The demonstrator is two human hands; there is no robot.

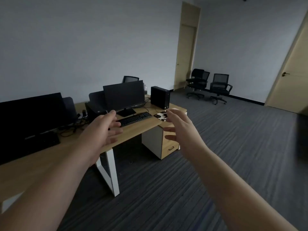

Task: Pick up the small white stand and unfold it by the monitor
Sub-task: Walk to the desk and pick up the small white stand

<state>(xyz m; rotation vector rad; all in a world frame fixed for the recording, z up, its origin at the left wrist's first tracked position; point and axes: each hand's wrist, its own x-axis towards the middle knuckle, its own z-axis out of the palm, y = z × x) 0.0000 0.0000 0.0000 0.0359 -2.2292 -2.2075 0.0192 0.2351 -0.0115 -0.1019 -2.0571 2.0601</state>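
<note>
Both my arms reach forward toward a wooden desk (138, 129) some way off. My left hand (103, 129) is open with fingers spread, in front of the black keyboard (135, 118). My right hand (180, 125) is also open and covers the desk's right corner. Behind the keyboard stands a dark monitor (124, 95). A black-and-white patterned mat (160, 116) lies right of the keyboard, partly behind my right fingers. A pale flat patch (179, 110) shows at the desk corner; I cannot tell if it is the small white stand.
A black computer tower (160, 97) stands right of the monitor. A second monitor (30, 114) and keyboard (41, 144) sit at the left. A drawer unit (166, 144) stands under the desk. Office chairs (218, 88) line the far wall. Grey carpet (233, 147) spreads to the right.
</note>
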